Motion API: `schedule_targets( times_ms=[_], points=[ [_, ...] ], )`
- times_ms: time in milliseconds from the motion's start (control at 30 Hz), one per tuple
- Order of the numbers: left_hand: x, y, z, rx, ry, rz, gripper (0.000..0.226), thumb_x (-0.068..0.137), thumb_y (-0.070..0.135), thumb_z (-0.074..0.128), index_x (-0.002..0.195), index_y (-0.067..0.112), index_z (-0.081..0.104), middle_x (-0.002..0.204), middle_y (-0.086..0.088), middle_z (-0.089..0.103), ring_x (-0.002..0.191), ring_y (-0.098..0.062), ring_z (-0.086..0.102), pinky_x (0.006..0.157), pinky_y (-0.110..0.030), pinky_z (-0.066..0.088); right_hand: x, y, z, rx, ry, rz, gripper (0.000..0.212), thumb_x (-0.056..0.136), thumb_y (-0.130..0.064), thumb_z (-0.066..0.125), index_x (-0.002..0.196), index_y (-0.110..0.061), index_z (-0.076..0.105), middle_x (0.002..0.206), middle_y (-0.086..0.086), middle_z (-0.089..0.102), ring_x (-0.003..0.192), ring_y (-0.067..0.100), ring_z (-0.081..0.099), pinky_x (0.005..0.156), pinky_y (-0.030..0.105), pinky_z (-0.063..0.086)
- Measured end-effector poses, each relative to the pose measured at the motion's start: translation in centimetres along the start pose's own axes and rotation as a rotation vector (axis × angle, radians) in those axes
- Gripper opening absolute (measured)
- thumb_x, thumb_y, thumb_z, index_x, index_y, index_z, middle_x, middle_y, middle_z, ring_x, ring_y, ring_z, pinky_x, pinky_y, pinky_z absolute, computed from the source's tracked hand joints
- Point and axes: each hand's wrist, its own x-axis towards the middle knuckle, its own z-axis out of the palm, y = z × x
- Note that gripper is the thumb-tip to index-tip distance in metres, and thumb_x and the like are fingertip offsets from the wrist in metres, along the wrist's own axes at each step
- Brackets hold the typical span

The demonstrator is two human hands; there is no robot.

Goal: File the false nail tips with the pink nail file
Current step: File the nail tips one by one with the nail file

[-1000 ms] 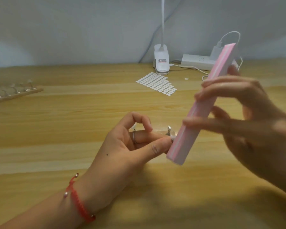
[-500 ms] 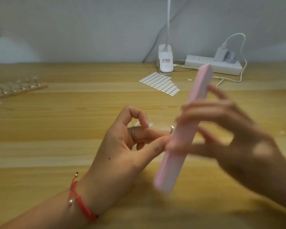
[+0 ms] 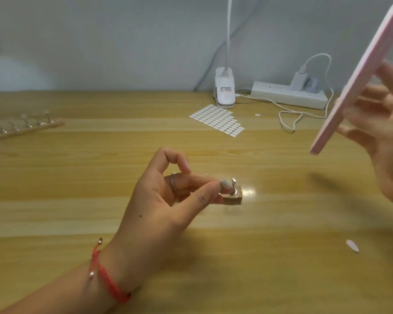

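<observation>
Our left grip point(image 3: 168, 200) is narrow: thumb and curled fingers pinch a small wooden stand point(image 3: 233, 199), on or just above the bench point(image 3: 77, 177). The false nail tip point(image 3: 225, 183) sits on a metal peg just past the thumb's end. We cannot tell how the fingers behind the thumb meet the stand.

Our right grip point(image 3: 381, 132) holds the pink nail file point(image 3: 359, 82) by its lower half, fingers laid across one face. The file is tilted upward, higher than the left grip, off to its right and well apart from it, and that side is blurred.

We judge the tip to be very light, thin, slick plastic, apt to flex or pop off its peg under a hard stroke. So we steady the stand close to the peg and leave the tip itself alone. The file looks stiff and light like a board, and a hold near its middle should give control for soft strokes along the tip's edge. A loose tip point(image 3: 352, 245) lies on the bench below the right grip.
</observation>
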Motion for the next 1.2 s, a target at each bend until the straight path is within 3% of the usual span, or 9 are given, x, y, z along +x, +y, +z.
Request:
schedule_targets(
  times_ms=[100, 200, 367, 467, 567, 700, 833, 1067, 1200],
  points=[
    [-0.1, -0.4, -0.1, 0.027, -0.017, 0.005, 0.039, 0.075, 0.012, 0.071, 0.087, 0.014, 0.034, 0.081, -0.01, 0.075, 0.072, -0.016, 0.07, 0.075, -0.021, 0.054, -0.6, 0.2, 0.6, 0.131, -0.064, 0.067, 0.048, 0.088, -0.012, 0.064, 0.121, -0.046, 0.062, 0.101, -0.01, 0.063, 0.101, 0.01, 0.068, 0.079, 0.027, 0.059],
    [-0.2, -0.5, -0.2, 0.023, -0.018, -0.002, 0.035, 0.075, 0.012, 0.067, 0.088, 0.014, 0.035, 0.082, -0.01, 0.075, 0.072, -0.017, 0.07, 0.074, -0.019, 0.053, -2.4, 0.7, 2.1, -0.01, -0.137, -0.028, 0.043, 0.088, -0.02, 0.064, 0.125, -0.039, 0.054, 0.106, -0.007, 0.062, 0.107, 0.02, 0.065, 0.082, 0.028, 0.058],
    [-0.2, -0.5, -0.2, -0.008, -0.018, -0.03, 0.035, 0.073, 0.014, 0.067, 0.088, 0.013, 0.035, 0.082, -0.012, 0.075, 0.071, -0.015, 0.069, 0.071, -0.017, 0.051, -3.1, 0.6, 2.9, -0.119, -0.194, -0.053, 0.051, 0.073, -0.036, 0.071, 0.121, -0.033, 0.054, 0.108, -0.005, 0.063, 0.105, 0.015, 0.064, 0.077, 0.019, 0.057],
    [-0.2, -0.4, -0.1, -0.01, -0.027, -0.047, 0.036, 0.072, 0.016, 0.068, 0.088, 0.014, 0.036, 0.082, -0.012, 0.075, 0.071, -0.014, 0.069, 0.071, -0.017, 0.051, -3.1, 1.3, 2.8, -0.201, -0.245, 0.015, 0.047, 0.07, -0.027, 0.075, 0.113, -0.037, 0.057, 0.104, -0.002, 0.066, 0.1, 0.009, 0.065, 0.075, 0.016, 0.056],
    [-0.2, -0.3, -0.1, -0.041, -0.033, -0.073, 0.037, 0.071, 0.016, 0.069, 0.089, 0.015, 0.037, 0.082, -0.013, 0.075, 0.069, -0.015, 0.069, 0.069, -0.016, 0.051, -3.1, 1.4, 2.6, -0.089, -0.226, 0.038, 0.041, 0.076, -0.017, 0.076, 0.108, -0.037, 0.062, 0.107, -0.006, 0.068, 0.103, 0.012, 0.065, 0.082, 0.024, 0.058],
    [-0.1, -0.2, -0.2, -0.079, -0.053, -0.122, 0.043, 0.072, 0.015, 0.074, 0.092, 0.012, 0.035, 0.081, -0.013, 0.075, 0.068, -0.013, 0.068, 0.065, -0.012, 0.048, -3.9, -0.1, 3.2, -0.25, -0.288, -0.374, 0.025, 0.084, -0.011, 0.073, 0.103, -0.025, 0.066, 0.11, 0.009, 0.061, 0.112, 0.029, 0.061, 0.1, 0.04, 0.05],
    [0.0, -0.2, -0.2, -0.113, -0.076, -0.139, 0.038, 0.071, 0.012, 0.067, 0.093, 0.01, 0.036, 0.076, -0.01, 0.074, 0.067, -0.014, 0.068, 0.064, -0.012, 0.049, -6.1, -1.4, 4.9, -0.372, -0.416, -0.655, 0.026, 0.085, -0.005, 0.07, 0.105, -0.022, 0.07, 0.107, 0.013, 0.059, 0.107, 0.025, 0.063, 0.104, 0.044, 0.046],
    [-0.4, -0.2, 0.2, -0.115, -0.116, -0.134, 0.039, 0.069, 0.012, 0.071, 0.092, 0.009, 0.039, 0.075, -0.01, 0.074, 0.064, -0.013, 0.068, 0.062, -0.014, 0.05, -5.1, -1.4, 3.9, -0.605, -0.446, -0.819, 0.047, 0.083, -0.004, 0.073, 0.122, -0.028, 0.062, 0.104, 0.015, 0.066, 0.103, 0.027, 0.062, 0.106, 0.05, 0.044],
    [-0.3, -0.3, 0.1, -0.064, -0.129, -0.115, 0.048, 0.07, 0.016, 0.082, 0.093, 0.011, 0.04, 0.076, -0.011, 0.074, 0.071, -0.017, 0.069, 0.068, -0.017, 0.05, -6.0, -1.5, 4.5, -0.547, -0.568, -0.848, 0.054, 0.086, 0.004, 0.068, 0.13, -0.025, 0.061, 0.11, 0.01, 0.062, 0.109, 0.026, 0.061, 0.107, 0.042, 0.044]
  ],
)
